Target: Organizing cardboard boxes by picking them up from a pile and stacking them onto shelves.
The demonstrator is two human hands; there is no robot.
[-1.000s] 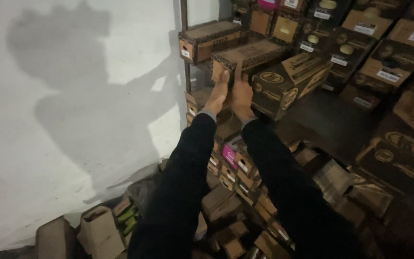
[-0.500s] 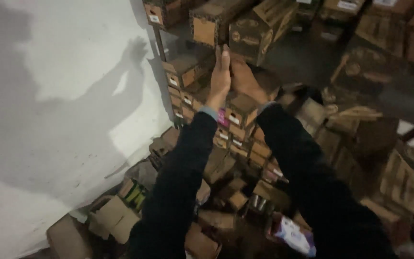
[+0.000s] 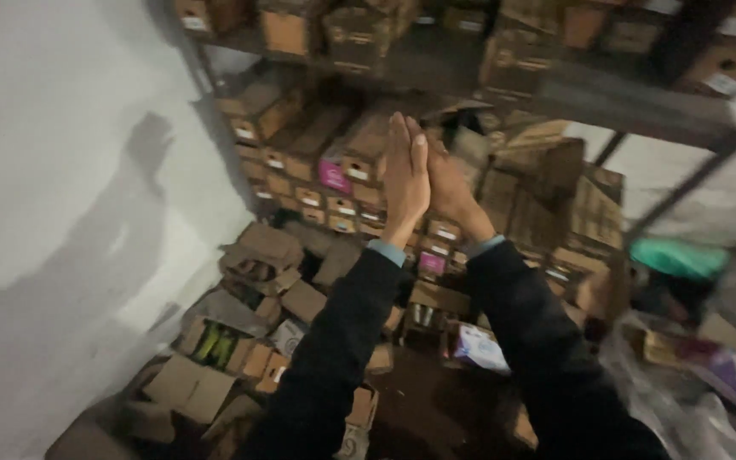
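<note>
Right behind the left hand (image 3: 406, 183) and right hand (image 3: 451, 189), both flat, empty: brown cardboard boxes (image 3: 359, 162), white-labelled, stacked.

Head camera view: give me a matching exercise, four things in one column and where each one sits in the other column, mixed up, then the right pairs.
Things:
1. left hand
2. pink-labelled box
3. green bundle
4. white wall

Places:
A. far right, beside the shelf post
B. raised at centre, palm pressed against the right hand
C. whole left side, with an arm shadow on it
D. in the stacked cardboard boxes, just left of the hands

Pairs: 1-B, 2-D, 3-A, 4-C
</note>
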